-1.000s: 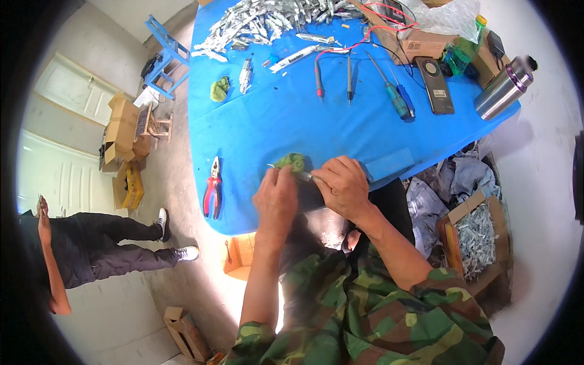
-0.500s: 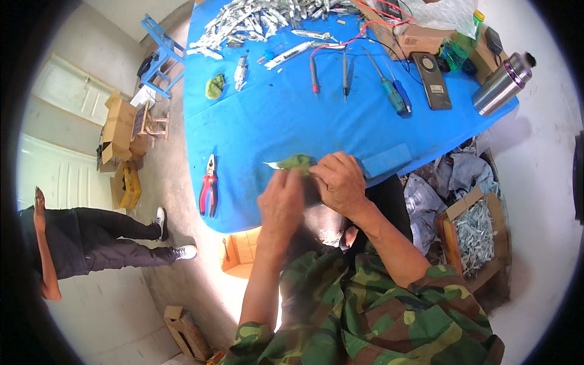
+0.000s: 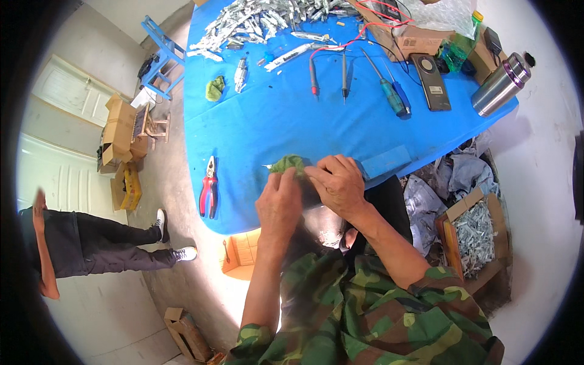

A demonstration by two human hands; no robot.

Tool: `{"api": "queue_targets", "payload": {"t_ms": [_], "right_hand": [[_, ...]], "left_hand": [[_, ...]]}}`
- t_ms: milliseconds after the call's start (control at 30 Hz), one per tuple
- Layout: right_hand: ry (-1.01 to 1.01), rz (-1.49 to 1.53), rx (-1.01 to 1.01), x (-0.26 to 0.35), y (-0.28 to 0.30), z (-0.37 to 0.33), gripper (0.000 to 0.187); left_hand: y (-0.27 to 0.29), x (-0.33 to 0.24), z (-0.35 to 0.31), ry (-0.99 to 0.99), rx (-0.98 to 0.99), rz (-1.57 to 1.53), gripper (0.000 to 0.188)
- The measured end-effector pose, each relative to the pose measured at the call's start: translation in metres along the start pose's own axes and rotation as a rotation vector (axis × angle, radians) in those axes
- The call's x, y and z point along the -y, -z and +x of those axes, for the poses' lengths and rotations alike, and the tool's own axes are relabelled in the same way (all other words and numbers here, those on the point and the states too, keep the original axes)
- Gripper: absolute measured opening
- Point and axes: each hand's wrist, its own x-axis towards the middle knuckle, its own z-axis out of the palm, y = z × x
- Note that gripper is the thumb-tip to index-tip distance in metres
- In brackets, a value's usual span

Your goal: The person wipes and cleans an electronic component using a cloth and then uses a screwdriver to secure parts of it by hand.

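Close together over the near edge of the blue-covered table are both of my hands. Fingers of my left hand (image 3: 280, 198) are closed on a crumpled green cloth (image 3: 287, 163). A small whitish tip (image 3: 266, 166) sticks out of the cloth's left side; the rest of that piece is hidden. My right hand (image 3: 338, 185) is pinched just right of the cloth, and what it grips is hidden by the fingers. To the left lie red-and-blue-handled pliers (image 3: 208, 191), jaws pointing away. Another green cloth scrap (image 3: 215, 89) rests farther back.
Silvery strips (image 3: 255, 21) are heaped at the far side. Red and black probes (image 3: 314, 82), screwdrivers (image 3: 394, 97), a phone (image 3: 433, 85) and a steel flask (image 3: 502, 85) lie right. A blue block (image 3: 386, 162) sits by my right hand. Another person (image 3: 103, 240) stands left.
My left hand, blurred before, is now steadier and slightly lower. The green cloth has shifted a little left, and less of the whitish tip shows. My right hand has barely moved.
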Motion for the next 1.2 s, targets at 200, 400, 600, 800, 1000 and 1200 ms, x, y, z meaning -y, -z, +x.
{"api": "queue_targets", "payload": {"t_ms": [200, 400, 600, 800, 1000, 1200], "right_hand": [[-0.026, -0.019, 0.017, 0.000, -0.001, 0.002, 0.015], [-0.033, 0.061, -0.009, -0.004, -0.003, -0.001, 0.015], [-0.060, 0.152, -0.017, -0.002, 0.000, 0.002, 0.014], [-0.086, 0.149, 0.059, -0.003, 0.004, 0.004, 0.014], [-0.117, 0.158, 0.056, -0.005, 0.003, 0.001, 0.018], [-0.115, 0.195, 0.044, -0.004, 0.002, 0.003, 0.015]], "left_hand": [[0.007, 0.024, 0.008, 0.114, -0.096, 0.001, 0.024], [0.008, 0.003, 0.002, 0.055, -0.083, -0.076, 0.024], [-0.002, 0.002, -0.005, 0.032, -0.049, -0.037, 0.024], [0.009, 0.018, 0.006, 0.156, -0.083, 0.021, 0.024], [-0.002, -0.021, 0.000, -0.033, 0.027, 0.004, 0.023], [0.001, 0.013, 0.007, -0.001, -0.065, 0.058, 0.021]]}}
